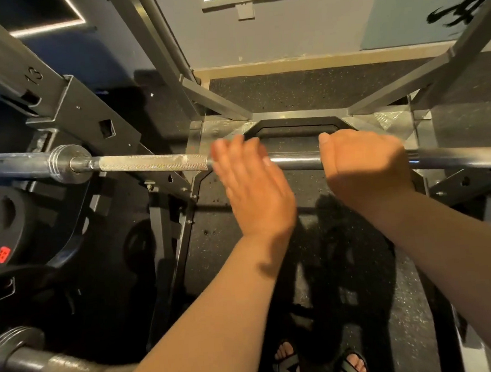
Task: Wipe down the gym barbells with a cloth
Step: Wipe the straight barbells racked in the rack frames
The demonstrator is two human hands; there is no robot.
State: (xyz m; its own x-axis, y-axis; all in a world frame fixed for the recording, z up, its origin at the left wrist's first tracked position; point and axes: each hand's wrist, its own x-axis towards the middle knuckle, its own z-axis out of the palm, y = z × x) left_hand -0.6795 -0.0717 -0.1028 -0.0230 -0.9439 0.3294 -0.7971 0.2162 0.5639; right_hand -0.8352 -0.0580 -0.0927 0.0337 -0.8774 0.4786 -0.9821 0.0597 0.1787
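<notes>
Steel barbell [149,163] lies gripped by right hand [365,166], left hand [253,185] open over it.

The left hand [253,185] is motion-blurred, so whether it touches the barbell [149,163] cannot be told. The right hand [364,163] curls over the barbell, hiding its own fingertips and that stretch of shaft, which runs off the right edge. A second barbell [62,368] vanishes under the left forearm. The red labels [2,254] are illegible.
</notes>
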